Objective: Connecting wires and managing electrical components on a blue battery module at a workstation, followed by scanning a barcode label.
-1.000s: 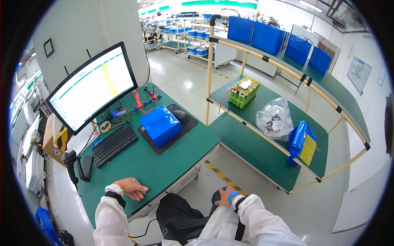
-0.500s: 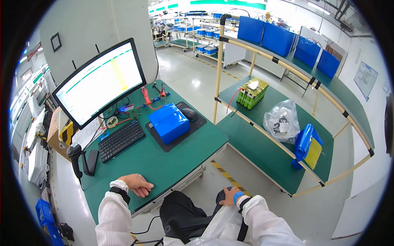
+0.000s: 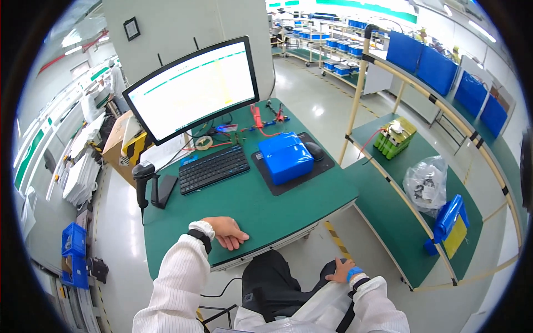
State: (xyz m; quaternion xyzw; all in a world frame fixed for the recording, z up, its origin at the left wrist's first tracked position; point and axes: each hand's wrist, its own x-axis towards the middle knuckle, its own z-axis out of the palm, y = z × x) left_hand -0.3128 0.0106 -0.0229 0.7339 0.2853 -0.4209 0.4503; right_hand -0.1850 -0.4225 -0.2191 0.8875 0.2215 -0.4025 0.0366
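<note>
My left hand [image 3: 227, 232] rests on the green desk [image 3: 288, 216] close to its front edge, fingers loosely bent with nothing in them. On my dark-trousered knee lies my right hand [image 3: 340, 271], fingers spread and empty. Beyond the left hand is a black keyboard [image 3: 214, 170]. A blue wrapped block [image 3: 285, 157] sits on a black mouse pad [image 3: 276, 186], with a black mouse [image 3: 314, 151] beside it. A handheld scanner [image 3: 143, 175] stands at the desk's left, next to a small black box-like thing [image 3: 164, 191]. Neither hand touches any of these.
A monitor [image 3: 194, 89] stands at the back of the desk, near red-clipped leads [image 3: 257, 117]. At right, a tube-framed rack [image 3: 412, 222] holds a green battery pack [image 3: 395, 139], a clear plastic bag [image 3: 426, 180] and blue wrap [image 3: 448, 217]. Blue bins [image 3: 74, 252] stand at far left.
The whole view has swung to the left, so the desk and rack appear further right. Both hands stay in place on the desk and the knee.
</note>
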